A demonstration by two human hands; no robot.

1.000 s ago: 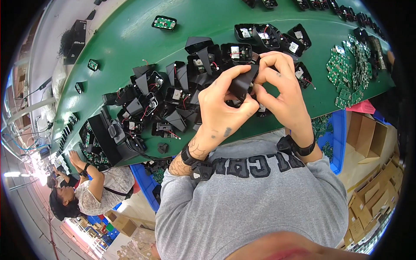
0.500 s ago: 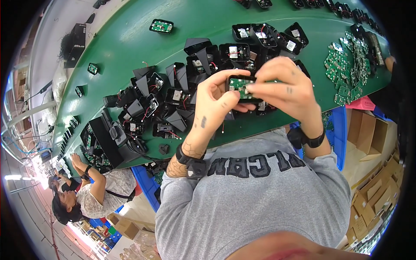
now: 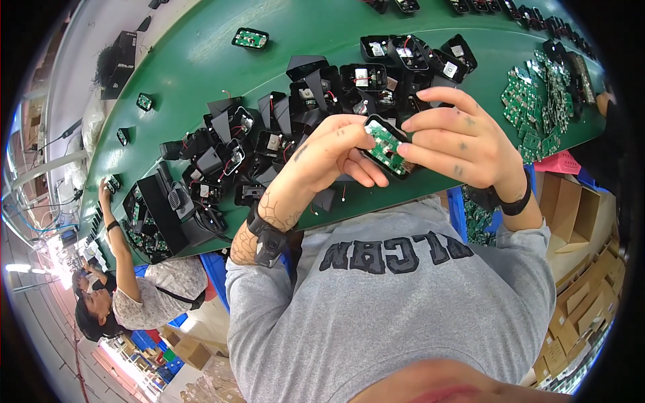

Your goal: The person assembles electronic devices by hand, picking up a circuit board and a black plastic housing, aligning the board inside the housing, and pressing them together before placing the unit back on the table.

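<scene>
A black plastic housing (image 3: 374,119) with a green circuit board (image 3: 385,142) inside it is held tilted above the near edge of the table. My left hand (image 3: 329,149) grips its left side, the thumb on the rim and the other fingers curled beneath. On the opposite side, my right hand (image 3: 463,138) has its thumb and fingertips closed on the right edge, with one finger raised. Behind my hands lies a heap of open black housings (image 3: 275,142), some with red wires and pale square parts showing.
Loose green circuit boards (image 3: 531,101) are piled at the right. Housings with boards (image 3: 250,38) stand apart farther back on the green table (image 3: 201,50). A black tray (image 3: 160,221) sits at left, near a co-worker (image 3: 158,289) reaching over the table. Cardboard boxes (image 3: 571,208) stand at right.
The housing has turned to a steeper tilt, and my right hand has shifted from over the board to its right edge. The co-worker's arm now stretches farther across the table.
</scene>
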